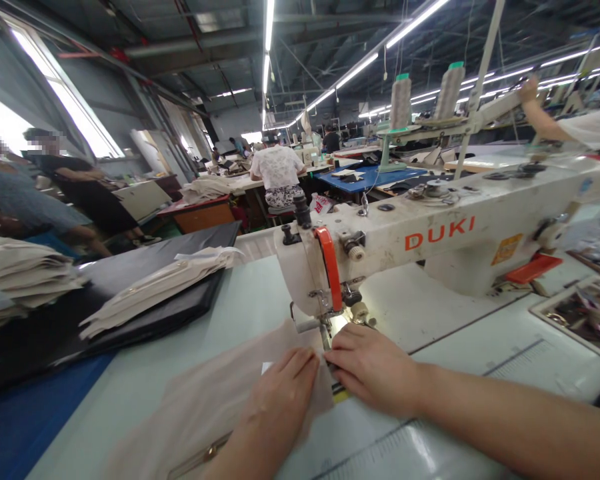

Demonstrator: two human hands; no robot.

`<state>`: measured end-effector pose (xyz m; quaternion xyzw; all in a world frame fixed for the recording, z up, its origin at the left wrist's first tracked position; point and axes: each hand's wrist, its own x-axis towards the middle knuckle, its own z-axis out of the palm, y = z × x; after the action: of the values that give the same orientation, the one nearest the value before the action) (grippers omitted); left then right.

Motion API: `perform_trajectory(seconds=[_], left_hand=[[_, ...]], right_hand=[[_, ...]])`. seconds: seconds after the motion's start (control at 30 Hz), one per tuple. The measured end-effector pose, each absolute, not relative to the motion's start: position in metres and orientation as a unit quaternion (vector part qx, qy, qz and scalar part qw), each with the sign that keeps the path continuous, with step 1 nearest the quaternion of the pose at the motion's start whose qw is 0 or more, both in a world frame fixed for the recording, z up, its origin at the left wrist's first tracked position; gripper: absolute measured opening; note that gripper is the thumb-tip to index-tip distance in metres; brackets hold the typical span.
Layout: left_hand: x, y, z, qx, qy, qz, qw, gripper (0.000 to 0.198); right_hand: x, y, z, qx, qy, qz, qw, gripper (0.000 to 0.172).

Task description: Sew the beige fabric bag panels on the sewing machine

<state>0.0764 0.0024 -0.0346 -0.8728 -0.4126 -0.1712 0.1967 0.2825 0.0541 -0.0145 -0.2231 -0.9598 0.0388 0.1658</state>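
A piece of thin beige fabric (210, 387) lies on the pale machine table, with its right edge at the needle area of a white DUKI sewing machine (380, 233). My left hand (285, 393) rests on this fabric just left of the presser foot (326, 333), fingers bent and closed on it. My right hand (373, 367) is on the other side of the foot, fingers curled together at the fabric's edge; its fingertips are partly hidden. A zipper (200, 460) shows on the fabric beside my left forearm. A small white label (267, 367) peeks out by my left knuckles.
Left stand a stack of beige pieces (25, 277) and more beige pieces (160, 287) on black material (220, 247). A tray of small metal parts (540, 308) sits at right. Thread cones (401, 103) rise behind the machine. Other people work beyond; one arm (545, 120) reaches in at upper right.
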Motion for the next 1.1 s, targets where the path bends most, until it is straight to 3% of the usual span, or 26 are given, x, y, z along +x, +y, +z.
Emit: perform_trajectory(seconds=[0.27, 1.1], left_hand=[[0.073, -0.016, -0.034, -0.846, -0.486, -0.185, 0.115, 0.034], [0.093, 0.007, -0.037, -0.847, -0.497, -0.169, 0.085, 0.036]], right_hand=[[0.277, 0.057, -0.017, -0.228, -0.962, 0.007, 0.152, 0.016], [0.287, 0.071, -0.014, -0.239, -0.96, -0.031, 0.14, 0.021]])
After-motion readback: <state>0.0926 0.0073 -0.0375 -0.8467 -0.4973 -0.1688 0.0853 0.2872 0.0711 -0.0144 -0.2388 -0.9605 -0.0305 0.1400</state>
